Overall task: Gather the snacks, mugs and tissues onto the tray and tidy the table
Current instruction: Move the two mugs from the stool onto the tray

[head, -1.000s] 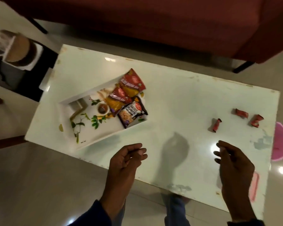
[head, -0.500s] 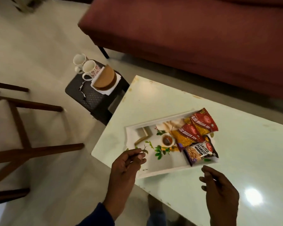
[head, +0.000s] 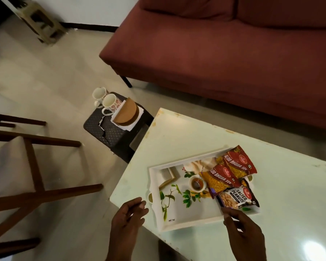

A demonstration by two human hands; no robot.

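A white tray (head: 179,221) printed with leaves and a teacup lies on the pale table (head: 282,187). On its right half lie two red Aloo Bhujia Sev packets (head: 237,164) and a salted peanuts packet (head: 237,198). Two white mugs (head: 106,100) and a brown tissue holder (head: 127,113) with white tissues stand on a dark stool (head: 109,132) to the left of the table. My left hand (head: 128,221) hovers off the tray's left end, fingers loosely curled, holding nothing. My right hand (head: 243,232) is at the tray's near edge, just below the peanuts, holding nothing.
A maroon sofa (head: 224,53) runs along the far side of the table. A wooden chair frame (head: 26,166) stands at the left. A small beige stool (head: 41,21) is by the far wall. Bare tiled floor lies between the dark stool and the chair.
The view has swung left, away from the red candies on the table's right. Both hands have come up to the tray, and the stool with mugs has come into view.
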